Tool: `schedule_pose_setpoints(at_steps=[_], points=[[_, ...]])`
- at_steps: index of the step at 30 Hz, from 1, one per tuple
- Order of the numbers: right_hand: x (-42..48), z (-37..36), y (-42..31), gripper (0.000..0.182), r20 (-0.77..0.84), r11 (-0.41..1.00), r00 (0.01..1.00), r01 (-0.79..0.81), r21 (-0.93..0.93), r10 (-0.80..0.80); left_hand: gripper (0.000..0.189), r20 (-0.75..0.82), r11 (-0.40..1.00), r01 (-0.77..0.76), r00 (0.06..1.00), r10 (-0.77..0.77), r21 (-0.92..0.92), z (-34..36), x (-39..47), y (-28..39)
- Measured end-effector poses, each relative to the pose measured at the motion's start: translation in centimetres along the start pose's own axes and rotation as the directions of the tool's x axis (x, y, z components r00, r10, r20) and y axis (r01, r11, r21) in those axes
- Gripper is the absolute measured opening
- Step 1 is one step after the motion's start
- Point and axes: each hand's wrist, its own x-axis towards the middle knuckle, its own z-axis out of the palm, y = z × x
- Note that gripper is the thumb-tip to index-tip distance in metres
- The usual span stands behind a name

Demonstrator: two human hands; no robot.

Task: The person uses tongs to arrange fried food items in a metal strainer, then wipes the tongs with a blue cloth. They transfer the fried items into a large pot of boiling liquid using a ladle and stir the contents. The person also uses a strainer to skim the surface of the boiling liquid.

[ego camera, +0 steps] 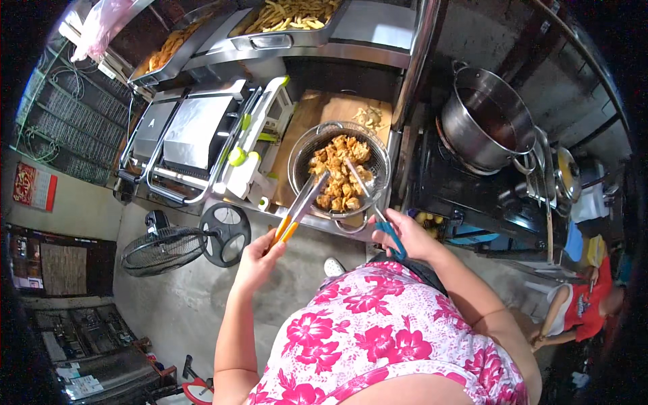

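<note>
My left hand (260, 260) grips metal tongs (307, 198) by their orange handles, and the tips rest among browned fried pieces, apparently chicken (334, 169). In my right hand (407, 235) are what look like kitchen scissors with teal handles (389, 234). Their metal blade reaches over the right side of the pieces. The food sits in a wire mesh strainer (375, 154) with loop handles, which seems to stand in a metal bowl at the counter's front edge. Behind it, pale slices (369, 117) lie on a wooden board (316, 109).
Left of the board are a white slicer with green parts (250, 162) and contact grills (197, 129). Trays of fries (291, 17) and fried food (169, 50) sit above. A large pot (486, 119) stands on the stove at right. A fan (164, 248) is at left; another person (587, 304) is at right.
</note>
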Motion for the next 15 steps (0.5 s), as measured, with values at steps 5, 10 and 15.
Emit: schedule_pose_setpoints(at_steps=[5,10,15], points=[[-0.2,-0.5,1.6,0.046,-0.074,0.987,0.985,-0.151,0.061,0.155,0.044,-0.075,0.821,-0.158,0.969,0.236,0.549,0.3,-0.1,2.6],[-0.4,0.3,1.4,0.042,-0.211,1.0,0.977,-0.019,-0.003,0.018,0.051,-0.133,0.779,-0.173,0.941,0.312,0.602,0.0,-0.4,2.6],[-0.5,-0.5,1.4,0.044,-0.166,0.959,0.969,-0.212,-0.188,0.182,0.051,-0.159,0.918,-0.131,0.966,0.203,0.375,0.3,0.4,-0.4]])
